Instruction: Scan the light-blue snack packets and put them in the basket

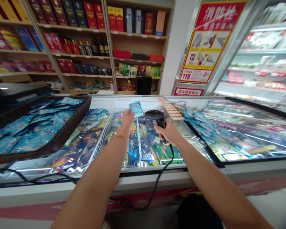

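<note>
My left hand (128,118) pinches a small light-blue packet (136,109) by its lower left part, holding it up over the chest freezer. In my right hand (168,129) is a black barcode scanner (154,115), gripped by its handle, its head pointing left toward the packet. The scanner and the packet are close together but apart. From the scanner handle a black cable (160,173) hangs down over the freezer's front edge. Similar blue packets (16,125) fill a brown wicker basket (72,132) at left. Another pile of blue packets (200,122) lies on the freezer's right part.
The glass-topped chest freezer (61,187) holds many colourful bagged goods, split by white wire dividers (102,136). An orange-striped strip (170,108) lies near the middle. Behind stand wooden shelves (138,36) with boxes and bottles. A lit display fridge (264,68) stands at right.
</note>
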A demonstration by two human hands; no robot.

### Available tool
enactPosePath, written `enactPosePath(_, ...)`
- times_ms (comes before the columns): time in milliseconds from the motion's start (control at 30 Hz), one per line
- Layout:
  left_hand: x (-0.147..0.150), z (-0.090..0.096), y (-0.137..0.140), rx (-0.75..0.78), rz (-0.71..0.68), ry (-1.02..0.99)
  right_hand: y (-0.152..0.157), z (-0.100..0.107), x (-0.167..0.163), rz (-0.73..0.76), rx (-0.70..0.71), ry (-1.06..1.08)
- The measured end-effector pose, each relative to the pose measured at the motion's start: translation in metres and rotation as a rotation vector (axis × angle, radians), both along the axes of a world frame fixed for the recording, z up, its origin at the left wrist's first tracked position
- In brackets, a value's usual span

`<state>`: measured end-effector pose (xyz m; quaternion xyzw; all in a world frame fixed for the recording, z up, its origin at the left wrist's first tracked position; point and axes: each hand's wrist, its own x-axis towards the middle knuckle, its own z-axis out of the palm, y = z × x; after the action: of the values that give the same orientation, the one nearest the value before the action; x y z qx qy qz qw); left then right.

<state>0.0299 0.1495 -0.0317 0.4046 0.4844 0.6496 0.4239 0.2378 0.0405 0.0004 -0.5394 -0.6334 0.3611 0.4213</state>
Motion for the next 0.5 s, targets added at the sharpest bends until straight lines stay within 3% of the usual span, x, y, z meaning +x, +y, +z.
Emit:
enactPosePath(233,0.006,-0.006,0.001,0.021,0.132,0.121,0.003,0.004,0.001,-0.001,-0.038,0.107)
enactPosePath(367,0.032,0.0,-0.002,-0.023,0.023,0.056,0.0,0.008,0.029,-0.048,-0.034,0.099)
enactPosePath(500,0.081,0.016,0.0,-0.107,-0.106,-0.06,-0.006,0.011,0.084,-0.148,-0.002,0.06)
